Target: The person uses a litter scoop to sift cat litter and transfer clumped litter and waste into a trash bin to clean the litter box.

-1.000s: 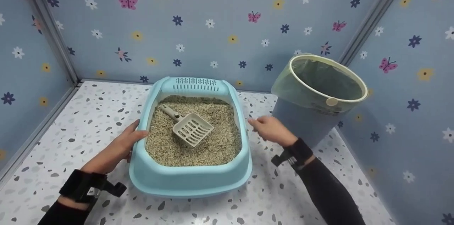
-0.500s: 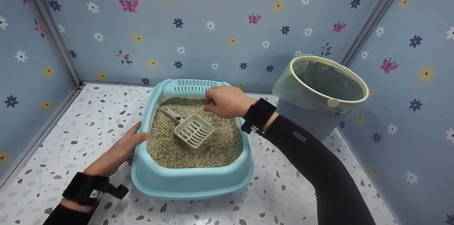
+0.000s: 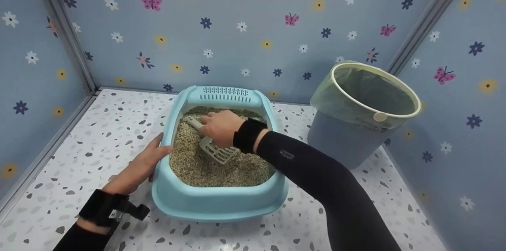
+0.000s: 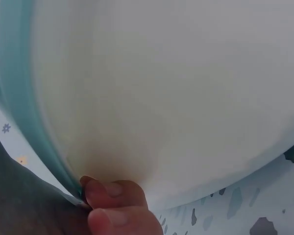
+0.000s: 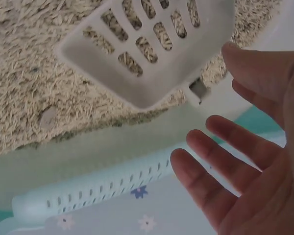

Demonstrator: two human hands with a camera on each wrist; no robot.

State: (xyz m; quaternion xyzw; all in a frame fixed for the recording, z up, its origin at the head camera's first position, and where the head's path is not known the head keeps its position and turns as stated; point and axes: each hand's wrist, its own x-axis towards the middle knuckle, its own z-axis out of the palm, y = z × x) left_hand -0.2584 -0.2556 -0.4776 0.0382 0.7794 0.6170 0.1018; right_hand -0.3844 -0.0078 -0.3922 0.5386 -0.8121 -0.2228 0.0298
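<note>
Gripping the left rim of the pale-blue litter box (image 3: 221,191), the left hand (image 3: 147,159) is hooking its thumb over the edge, while its fingertips (image 4: 118,195) are curling beneath the lip against the outer side. The right hand (image 3: 222,126) is hovering over the scoop (image 3: 217,153) inside the box; in the right wrist view its grip is standing wide, with thumb and fingers spreading apart. Whether any finger is touching the handle is proving hard to tell, since the hand is partly covering it. The scoop is lying on the litter (image 3: 209,176), its handle pointing toward the far left corner and its slotted pan toward the middle; litter is surrounding the pan and extending to the near rim. To the right, a lined bin (image 3: 342,138) is standing apart from the box, with speckled floor (image 3: 300,219) separating the two. More floor is running along the left side, beyond the left hand. Behind, the box's slotted far edge is standing near the flowered wall (image 3: 237,45).
</note>
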